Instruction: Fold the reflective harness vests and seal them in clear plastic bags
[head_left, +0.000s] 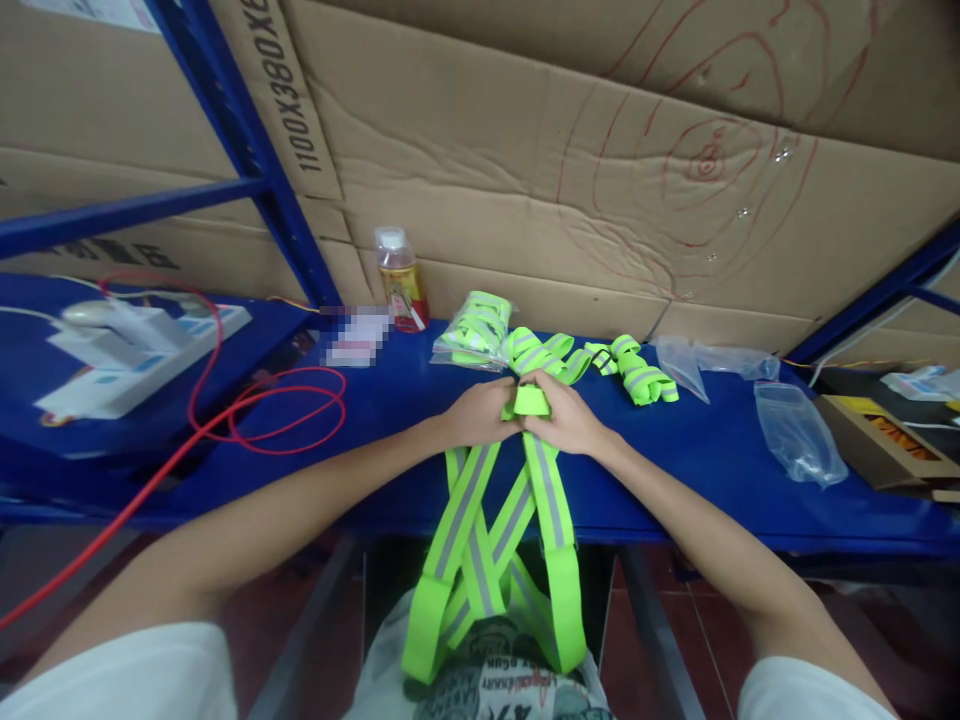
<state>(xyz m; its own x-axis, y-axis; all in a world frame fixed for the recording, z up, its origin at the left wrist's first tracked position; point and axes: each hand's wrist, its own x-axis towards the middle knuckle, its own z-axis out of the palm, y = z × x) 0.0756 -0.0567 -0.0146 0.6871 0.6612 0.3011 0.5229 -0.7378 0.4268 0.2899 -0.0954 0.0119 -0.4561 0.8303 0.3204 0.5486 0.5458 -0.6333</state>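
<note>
A neon yellow-green reflective strap vest (466, 510) with grey stripes hangs in crossing bands from the bench edge down to the lap. My left hand (481, 412) is closed around its upper end. Close beside it, my right hand (564, 415) grips the same gathered bands, with a short fold of strap showing between the two hands. The fingertips are partly hidden by the webbing. Just beyond the hands lies a loose coil of similar strap (547, 352). A clear bag of folded reflective straps (476, 328) sits behind my left hand.
Another rolled strap bundle (643, 375) lies right of the hands, near an empty plastic bag (799, 432) and an open cardboard box (892, 440). A bottle (402, 280) stands against the cardboard wall (480, 130). Left are a red cable (206, 430) and a white power strip (142, 375).
</note>
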